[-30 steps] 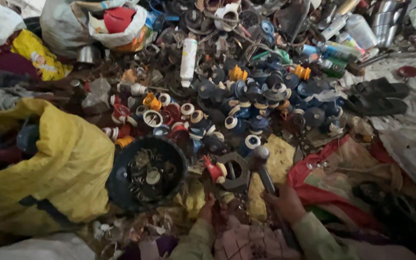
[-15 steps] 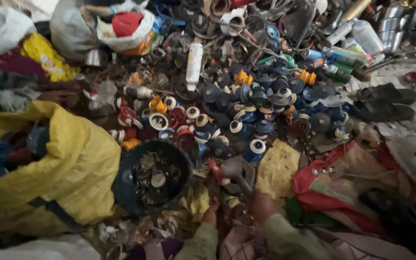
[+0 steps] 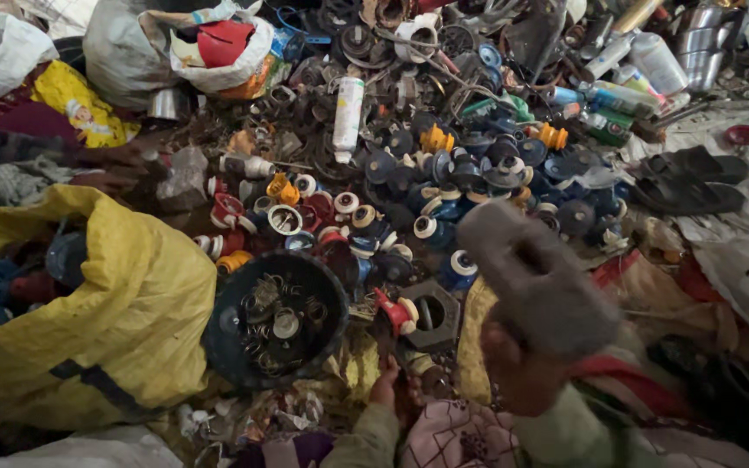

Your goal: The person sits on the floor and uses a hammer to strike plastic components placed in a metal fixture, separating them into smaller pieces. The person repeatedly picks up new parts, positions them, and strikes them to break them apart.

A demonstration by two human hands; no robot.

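Hammer raised over the scrap pile

Right hand (image 3: 522, 373) grips a blurred grey hammer (image 3: 537, 277), lower right; left hand (image 3: 387, 386) pinches a red-and-white valve part (image 3: 396, 312) on the hexagonal metal block (image 3: 431, 316), lower centre.

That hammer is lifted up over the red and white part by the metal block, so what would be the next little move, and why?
Probably a short downward strike. The right hand holds the grey hammer raised and blurred above the work, while the left hand sits by the red and white part next to the hexagonal metal block. The left fingers look close, so the blow should stay clear of them.
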